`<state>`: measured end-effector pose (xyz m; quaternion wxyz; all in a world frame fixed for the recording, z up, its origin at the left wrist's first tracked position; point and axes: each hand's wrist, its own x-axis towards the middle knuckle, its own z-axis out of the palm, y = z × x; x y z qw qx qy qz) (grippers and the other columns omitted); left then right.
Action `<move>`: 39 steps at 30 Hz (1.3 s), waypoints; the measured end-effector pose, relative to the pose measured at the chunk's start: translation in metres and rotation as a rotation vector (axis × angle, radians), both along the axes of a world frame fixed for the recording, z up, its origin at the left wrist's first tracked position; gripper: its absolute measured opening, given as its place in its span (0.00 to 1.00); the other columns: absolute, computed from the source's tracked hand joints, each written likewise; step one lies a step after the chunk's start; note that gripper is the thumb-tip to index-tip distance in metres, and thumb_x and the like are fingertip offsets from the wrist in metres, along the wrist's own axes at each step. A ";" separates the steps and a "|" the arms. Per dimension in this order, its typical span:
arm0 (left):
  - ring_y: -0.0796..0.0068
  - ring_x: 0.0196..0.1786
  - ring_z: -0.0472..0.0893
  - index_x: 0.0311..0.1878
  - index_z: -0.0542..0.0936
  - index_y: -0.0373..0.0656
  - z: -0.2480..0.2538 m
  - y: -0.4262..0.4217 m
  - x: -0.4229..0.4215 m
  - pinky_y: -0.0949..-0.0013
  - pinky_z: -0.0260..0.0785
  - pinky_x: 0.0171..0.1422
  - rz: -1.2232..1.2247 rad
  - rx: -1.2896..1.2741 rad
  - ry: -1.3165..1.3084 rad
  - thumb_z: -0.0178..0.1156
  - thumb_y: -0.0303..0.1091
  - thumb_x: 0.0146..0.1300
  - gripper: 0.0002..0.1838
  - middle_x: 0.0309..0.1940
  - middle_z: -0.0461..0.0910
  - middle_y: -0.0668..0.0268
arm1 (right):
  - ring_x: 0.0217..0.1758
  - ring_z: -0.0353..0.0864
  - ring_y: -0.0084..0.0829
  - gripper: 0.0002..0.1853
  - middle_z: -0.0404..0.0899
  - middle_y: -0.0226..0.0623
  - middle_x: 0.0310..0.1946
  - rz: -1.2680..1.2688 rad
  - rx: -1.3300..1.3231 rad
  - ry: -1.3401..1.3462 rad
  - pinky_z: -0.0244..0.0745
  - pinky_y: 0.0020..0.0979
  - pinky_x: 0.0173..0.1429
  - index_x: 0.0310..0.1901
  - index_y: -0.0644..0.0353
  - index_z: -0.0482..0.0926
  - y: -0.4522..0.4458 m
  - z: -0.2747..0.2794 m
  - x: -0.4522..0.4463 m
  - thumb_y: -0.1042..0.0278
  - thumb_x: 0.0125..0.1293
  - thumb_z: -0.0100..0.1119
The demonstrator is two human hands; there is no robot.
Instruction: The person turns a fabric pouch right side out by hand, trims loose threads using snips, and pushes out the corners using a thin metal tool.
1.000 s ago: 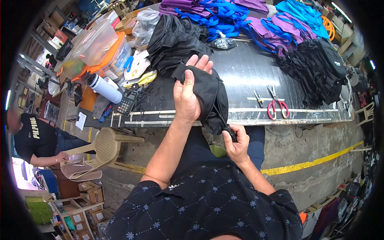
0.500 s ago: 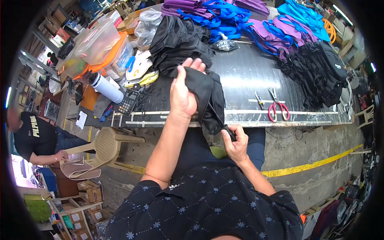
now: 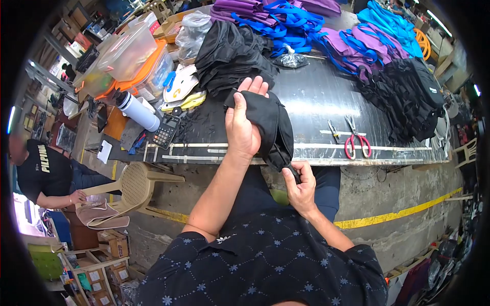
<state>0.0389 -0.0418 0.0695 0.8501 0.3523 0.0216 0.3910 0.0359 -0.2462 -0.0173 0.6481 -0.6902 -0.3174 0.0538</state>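
Note:
A black sewn fabric piece (image 3: pixel 278 125), folded and with an opening along one side, hangs in front of me over the table's near edge. My left hand (image 3: pixel 245 122) is palm up with its fingers stretched out and thumb apart; the fabric lies against its palm and covers part of the fingers. At the lower end of the piece, my right hand (image 3: pixel 301 188) is closed, pinching the black fabric between thumb and fingers. Whether anything is inside the fabric is hidden.
On the table (image 3: pixel 311 94) lie red-handled scissors (image 3: pixel 357 145), thread snips (image 3: pixel 333 131), a calculator (image 3: pixel 166 131) and a bottle (image 3: pixel 138 113). Black fabric stacks (image 3: pixel 232 56), black bags (image 3: pixel 403 97) and purple-and-blue bags (image 3: pixel 365 46) surround them. A person (image 3: pixel 46 173) stands left by a plastic chair (image 3: pixel 133 188).
My left hand and the upper part of the black fabric have shifted slightly right and down in view. The right hand keeps its pinch on the lower end, almost in place.

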 end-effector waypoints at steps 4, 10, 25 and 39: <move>0.54 0.80 0.68 0.80 0.61 0.34 0.001 -0.007 0.002 0.52 0.57 0.86 0.034 0.026 -0.010 0.42 0.51 0.86 0.32 0.78 0.66 0.49 | 0.38 0.73 0.18 0.11 0.78 0.32 0.34 0.020 0.031 0.067 0.72 0.25 0.43 0.48 0.64 0.77 0.004 0.001 -0.010 0.70 0.73 0.69; 0.57 0.73 0.76 0.76 0.66 0.31 0.001 -0.012 0.001 0.54 0.64 0.81 0.076 0.099 0.031 0.46 0.47 0.86 0.30 0.71 0.75 0.47 | 0.34 0.71 0.17 0.10 0.76 0.27 0.31 -0.054 0.036 -0.025 0.69 0.24 0.39 0.47 0.63 0.75 0.003 0.000 -0.008 0.70 0.75 0.67; 0.62 0.75 0.73 0.76 0.67 0.32 -0.012 -0.022 0.001 0.61 0.66 0.79 0.030 0.040 0.045 0.46 0.40 0.87 0.25 0.75 0.72 0.49 | 0.27 0.66 0.13 0.07 0.72 0.23 0.28 0.215 0.227 0.549 0.60 0.19 0.29 0.48 0.58 0.74 0.001 0.009 0.003 0.65 0.81 0.59; 0.73 0.58 0.84 0.65 0.74 0.35 0.017 -0.006 -0.008 0.68 0.76 0.66 -0.007 0.327 0.148 0.48 0.35 0.85 0.16 0.58 0.85 0.58 | 0.36 0.73 0.15 0.07 0.79 0.27 0.33 0.082 0.025 0.044 0.70 0.22 0.42 0.47 0.65 0.79 -0.019 -0.002 0.025 0.72 0.75 0.66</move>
